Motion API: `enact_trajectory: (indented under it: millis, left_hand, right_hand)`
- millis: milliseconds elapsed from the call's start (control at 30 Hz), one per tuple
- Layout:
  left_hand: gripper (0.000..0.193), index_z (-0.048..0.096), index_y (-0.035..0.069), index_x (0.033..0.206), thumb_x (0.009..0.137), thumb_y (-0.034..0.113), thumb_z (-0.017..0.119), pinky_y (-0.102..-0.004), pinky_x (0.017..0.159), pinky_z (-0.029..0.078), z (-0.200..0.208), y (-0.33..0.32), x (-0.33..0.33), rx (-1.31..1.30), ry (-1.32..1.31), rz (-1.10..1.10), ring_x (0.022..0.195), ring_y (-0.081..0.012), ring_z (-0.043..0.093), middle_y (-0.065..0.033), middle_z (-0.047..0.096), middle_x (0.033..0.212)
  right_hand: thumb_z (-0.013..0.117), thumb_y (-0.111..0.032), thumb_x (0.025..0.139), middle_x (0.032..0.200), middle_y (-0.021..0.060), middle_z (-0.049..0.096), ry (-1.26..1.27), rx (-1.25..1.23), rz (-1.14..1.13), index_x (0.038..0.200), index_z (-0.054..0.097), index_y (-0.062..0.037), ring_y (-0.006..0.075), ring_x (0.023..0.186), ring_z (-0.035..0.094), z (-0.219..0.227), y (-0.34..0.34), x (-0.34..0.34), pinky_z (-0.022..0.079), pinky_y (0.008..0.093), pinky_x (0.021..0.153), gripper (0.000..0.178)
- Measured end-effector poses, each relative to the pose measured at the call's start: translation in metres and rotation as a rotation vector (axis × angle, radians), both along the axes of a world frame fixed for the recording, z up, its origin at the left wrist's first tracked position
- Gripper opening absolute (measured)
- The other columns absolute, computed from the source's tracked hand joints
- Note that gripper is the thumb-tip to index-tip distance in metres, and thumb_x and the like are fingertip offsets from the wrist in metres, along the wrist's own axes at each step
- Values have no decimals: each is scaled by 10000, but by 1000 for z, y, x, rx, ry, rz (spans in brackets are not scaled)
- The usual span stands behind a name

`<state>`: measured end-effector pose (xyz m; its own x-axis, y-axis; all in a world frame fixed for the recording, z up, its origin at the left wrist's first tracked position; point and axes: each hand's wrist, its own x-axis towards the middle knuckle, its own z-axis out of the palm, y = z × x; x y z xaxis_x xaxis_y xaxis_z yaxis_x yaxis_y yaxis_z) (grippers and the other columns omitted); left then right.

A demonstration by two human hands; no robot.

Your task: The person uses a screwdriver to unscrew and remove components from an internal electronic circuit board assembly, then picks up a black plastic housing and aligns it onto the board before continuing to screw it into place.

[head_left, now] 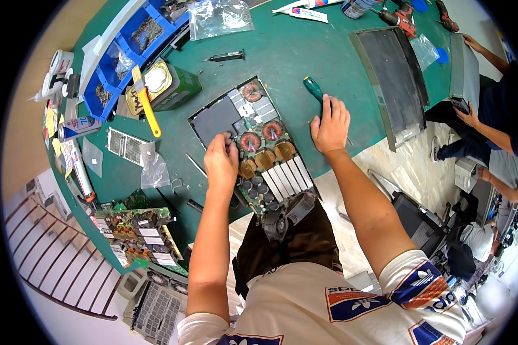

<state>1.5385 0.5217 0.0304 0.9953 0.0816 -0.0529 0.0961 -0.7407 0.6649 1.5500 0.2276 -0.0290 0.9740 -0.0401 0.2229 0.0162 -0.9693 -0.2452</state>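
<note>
An open power supply unit (273, 167), with copper-wound coils, white heat sinks and a dark cover plate (216, 122), lies on the green bench just in front of me. My left hand (220, 164) rests over its left edge, fingers curled and pinched together by the plate; whatever they hold is hidden. To the right of the unit, my right hand (331, 127) is closed over a screwdriver (313, 88). Its green handle points away from me past the fingers, and the thin shaft shows beyond the hand on the near side. A small fan (275, 224) hangs at the unit's near end.
Blue bins (147, 34) of screws, a green tin (181, 86) and a yellow-handled brush (147, 106) stand far left. Another circuit board (147, 236) lies near left. A metal cover (388, 80) lies right, and a co-worker (501, 109) holds a metal case (464, 72) beyond.
</note>
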Motion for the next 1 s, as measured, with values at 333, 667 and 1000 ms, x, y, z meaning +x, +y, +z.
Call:
enact_trajectory:
  millis: [333,667,1000]
  left_hand:
    - [198,600,-8,1009,864,29,731,-405,727,563,-9,-8,-2,125,-83,-36,802,-332,701,-180,714,924]
    - [256,584,3,993,818,30,770,-410,694,533,-13,-10,-4,81,-48,32,743,-312,640,-145,644,836]
    - [244,625,-6,1055,851,63,740,-333,580,470,15,8,-48,-2,-195,154,626,-198,545,-97,593,815]
  right_hand:
    - [613,-197,847,1393,175,480,12,6,0,1449,442,13,381,1321,423,1,0,0,325,509,1102,660]
    - [616,-230,854,1397,170,476,28,-1,-10,1453,450,-6,375,1323,418,0,-2,1,324,517,1097,662]
    - [631,-273,895,1395,162,491,0,33,6,1444,460,-15,362,1338,415,1,7,1,317,505,1102,630]
